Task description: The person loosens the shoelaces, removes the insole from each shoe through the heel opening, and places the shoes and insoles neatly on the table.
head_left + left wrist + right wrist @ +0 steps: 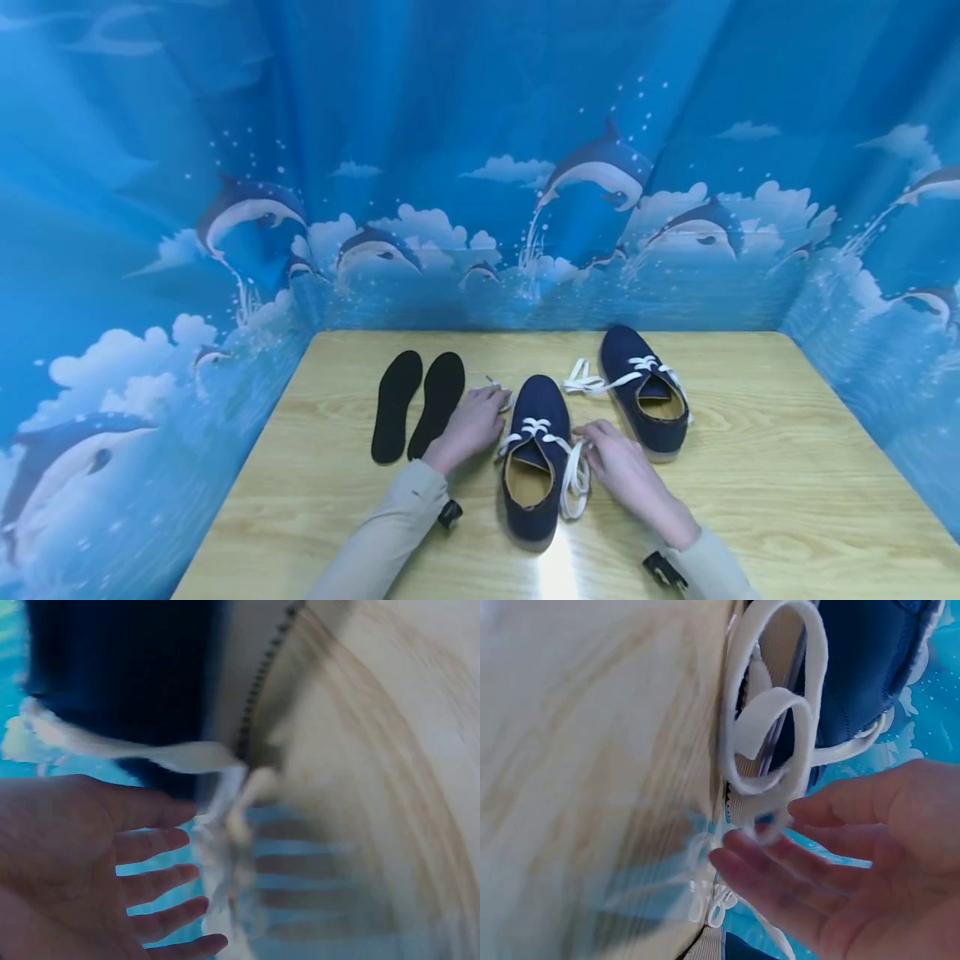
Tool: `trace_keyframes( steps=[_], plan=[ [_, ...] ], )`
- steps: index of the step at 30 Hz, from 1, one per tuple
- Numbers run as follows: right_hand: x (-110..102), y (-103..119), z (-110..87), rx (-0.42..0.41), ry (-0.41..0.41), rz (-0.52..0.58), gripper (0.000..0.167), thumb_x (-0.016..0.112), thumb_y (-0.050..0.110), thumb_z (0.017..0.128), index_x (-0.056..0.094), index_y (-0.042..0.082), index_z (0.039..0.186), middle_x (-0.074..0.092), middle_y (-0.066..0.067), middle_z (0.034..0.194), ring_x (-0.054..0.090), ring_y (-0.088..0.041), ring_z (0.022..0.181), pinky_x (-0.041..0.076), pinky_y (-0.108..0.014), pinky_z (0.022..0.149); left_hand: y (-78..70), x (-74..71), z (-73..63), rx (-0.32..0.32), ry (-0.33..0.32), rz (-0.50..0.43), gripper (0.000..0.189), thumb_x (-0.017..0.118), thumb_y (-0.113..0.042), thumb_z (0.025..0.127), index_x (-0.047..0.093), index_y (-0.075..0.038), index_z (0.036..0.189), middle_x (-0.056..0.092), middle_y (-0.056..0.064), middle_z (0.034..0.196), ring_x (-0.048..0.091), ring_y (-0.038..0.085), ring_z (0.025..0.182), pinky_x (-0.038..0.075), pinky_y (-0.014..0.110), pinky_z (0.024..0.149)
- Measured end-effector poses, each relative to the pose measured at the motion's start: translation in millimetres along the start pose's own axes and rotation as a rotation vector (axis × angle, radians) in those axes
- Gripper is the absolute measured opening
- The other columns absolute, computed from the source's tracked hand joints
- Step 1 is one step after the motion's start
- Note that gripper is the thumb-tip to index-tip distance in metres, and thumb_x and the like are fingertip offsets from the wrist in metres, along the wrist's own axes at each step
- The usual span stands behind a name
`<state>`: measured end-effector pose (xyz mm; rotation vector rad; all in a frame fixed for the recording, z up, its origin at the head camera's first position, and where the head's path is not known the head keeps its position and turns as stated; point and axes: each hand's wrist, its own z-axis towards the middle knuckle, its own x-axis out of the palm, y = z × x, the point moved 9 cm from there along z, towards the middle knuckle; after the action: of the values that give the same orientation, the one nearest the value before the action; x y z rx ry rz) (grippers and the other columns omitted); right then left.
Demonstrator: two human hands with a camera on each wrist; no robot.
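Note:
A navy shoe (538,404) with white laces stands in front of me, toe pointing away. To its left, my left hand (474,425) hovers over a white lace (217,847) lying beside the sole; the left wrist view shows its fingers spread and straight, with nothing gripped. On the other side, my right hand (618,462) is at the looped white lace (814,690) that hangs along the shoe's right side. Its fingers are loosely bent, with the thumb tip right at the lower loop and a gap between thumb and fingers.
A second navy shoe (626,354) stands farther back on the right, its lace (585,379) trailing to the left. Two black insoles (396,408) lie side by side at the left. A blue dolphin-print curtain (480,208) surrounds the wooden table (765,467) at the back and sides.

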<state>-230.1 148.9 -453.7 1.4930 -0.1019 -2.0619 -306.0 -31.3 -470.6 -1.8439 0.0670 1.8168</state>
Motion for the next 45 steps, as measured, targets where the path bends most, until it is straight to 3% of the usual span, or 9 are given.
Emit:
trace_keyframes(
  steps=[8, 12, 15, 20, 25, 32, 37, 41, 45],
  plan=[
    [12, 1, -15.0, -0.021, 0.282, 0.065, 0.049, 0.073, 0.029, 0.093, 0.063, -0.003, 0.130, 0.065, -0.017, 0.125, 0.065, -0.037, 0.110, 0.053, -0.053, 0.095, 1.8, 16.6, 7.5, -0.014, -0.004, 0.050, 0.024, 0.073, -0.017, 0.092, 0.069, -0.012, 0.115, 0.061, 0.011, 0.127, 0.055, 0.033, 0.118, 0.053, 0.045, 0.093],
    [15, 6, -17.3, -0.066, 0.321, 0.038, 0.074, 0.088, 0.040, 0.073, 0.062, -0.003, 0.126, 0.065, -0.013, 0.114, 0.065, -0.031, 0.101, 0.054, -0.050, 0.090, -1.6, 13.3, 5.9, 0.015, -0.064, 0.048, 0.008, 0.075, -0.010, 0.086, 0.067, -0.012, 0.086, 0.058, 0.006, 0.104, 0.055, 0.026, 0.097, 0.052, 0.038, 0.081],
    [20, 11, -16.1, -0.089, 0.315, -0.010, 0.061, 0.092, 0.028, 0.068, 0.063, -0.001, 0.114, 0.060, -0.005, 0.100, 0.060, -0.021, 0.086, 0.055, -0.040, 0.078, -5.0, 10.4, 2.3, 0.019, -0.104, 0.018, 0.010, 0.075, -0.008, 0.085, 0.067, -0.010, 0.082, 0.060, 0.005, 0.093, 0.058, 0.024, 0.087, 0.051, 0.036, 0.077],
    [26, 19, -14.0, -0.100, 0.285, -0.022, 0.026, 0.083, 0.007, 0.074, 0.061, 0.008, 0.088, 0.052, 0.003, 0.081, 0.051, -0.012, 0.067, 0.047, -0.030, 0.057, -2.2, 5.6, -10.3, -0.064, -0.144, -0.185, 0.009, 0.072, -0.005, 0.087, 0.065, -0.009, 0.086, 0.067, 0.004, 0.083, 0.062, 0.020, 0.075, 0.051, 0.035, 0.069],
    [24, 6, -12.6, 0.070, 0.270, 0.057, 0.024, 0.069, 0.003, 0.086, 0.052, 0.016, 0.075, 0.046, 0.007, 0.066, 0.046, -0.010, 0.061, 0.039, -0.028, 0.053, -2.6, 3.4, -31.4, -0.100, -0.199, -0.341, 0.009, 0.068, -0.001, 0.089, 0.064, -0.007, 0.095, 0.069, 0.006, 0.082, 0.059, 0.018, 0.069, 0.049, 0.034, 0.063],
    [8, -2, -12.7, 0.280, 0.119, 0.171, 0.008, 0.056, 0.007, 0.099, 0.058, 0.005, 0.107, 0.061, 0.002, 0.067, 0.056, -0.017, 0.060, 0.043, -0.035, 0.052, -16.5, 0.9, -60.7, -0.127, -0.210, -0.449, 0.030, 0.052, -0.005, 0.098, 0.069, 0.002, 0.122, 0.074, 0.017, 0.108, 0.069, 0.029, 0.089, 0.056, 0.043, 0.076],
    [16, 13, -17.3, 0.307, 0.185, 0.210, 0.019, 0.051, 0.010, 0.102, 0.059, 0.002, 0.117, 0.053, -0.001, 0.066, 0.052, -0.019, 0.060, 0.044, -0.037, 0.053, -25.2, 12.7, -76.8, -0.231, -0.115, -0.649, 0.048, 0.039, -0.026, 0.108, 0.054, 0.003, 0.142, 0.065, 0.021, 0.129, 0.064, 0.037, 0.112, 0.049, 0.054, 0.097],
    [24, 22, -23.8, 0.331, 0.238, 0.323, 0.032, 0.050, 0.022, 0.107, 0.060, 0.001, 0.128, 0.069, -0.021, 0.102, 0.067, -0.036, 0.097, 0.054, -0.053, 0.086, -35.0, 23.7, -85.1, -0.238, -0.049, -0.755, 0.061, 0.041, -0.038, 0.108, 0.033, 0.000, 0.156, 0.044, 0.026, 0.152, 0.043, 0.049, 0.137, 0.033, 0.063, 0.112],
    [34, 24, -27.8, 0.366, 0.278, 0.482, 0.069, 0.053, 0.029, 0.105, 0.023, -0.009, 0.155, 0.030, -0.032, 0.156, 0.032, -0.048, 0.143, 0.026, -0.060, 0.117, -41.4, 26.3, -87.5, -0.214, -0.057, -0.812, 0.076, 0.057, -0.025, 0.097, 0.021, 0.001, 0.159, 0.039, 0.029, 0.154, 0.042, 0.048, 0.138, 0.034, 0.063, 0.112]
  ],
)
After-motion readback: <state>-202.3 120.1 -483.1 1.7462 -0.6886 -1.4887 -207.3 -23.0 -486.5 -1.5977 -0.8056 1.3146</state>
